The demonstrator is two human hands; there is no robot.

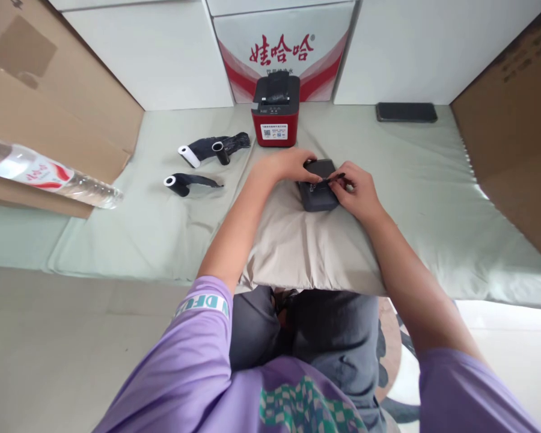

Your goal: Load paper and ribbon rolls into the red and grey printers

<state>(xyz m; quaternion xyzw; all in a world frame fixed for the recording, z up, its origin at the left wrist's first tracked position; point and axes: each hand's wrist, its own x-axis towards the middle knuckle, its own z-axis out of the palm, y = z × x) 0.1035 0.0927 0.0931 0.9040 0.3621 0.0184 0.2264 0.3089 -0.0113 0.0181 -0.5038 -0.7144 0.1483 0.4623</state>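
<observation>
Dark grey plastic gives the small flat box-shaped device (318, 186) a hard, stiff look as it lies on the beige cloth cushion (306, 246) directly under our hands. In the head view, our left hand (288, 165) grips the far left corner of the device, fingers curled over its edge. Our right hand (358, 189) pinches a thin black strip (333, 178) against the device's top, fingertips closed on it. We judge the device light and rigid, best held by its long sides; the strip looks flimsy and likely to slip, so a pinch near its end suits it.

Beyond our hands stands a red and black desktop printer (276, 111), its top closed, so we cannot tell what is inside. Left of our left hand lie three small rolls with dark ribbon trailing (205, 162). Farther left, a clear plastic water bottle (49, 174) lies on its side across brown cardboard (49, 90), seemingly holding water. A black phone (406, 112) rests beyond our right hand.
</observation>
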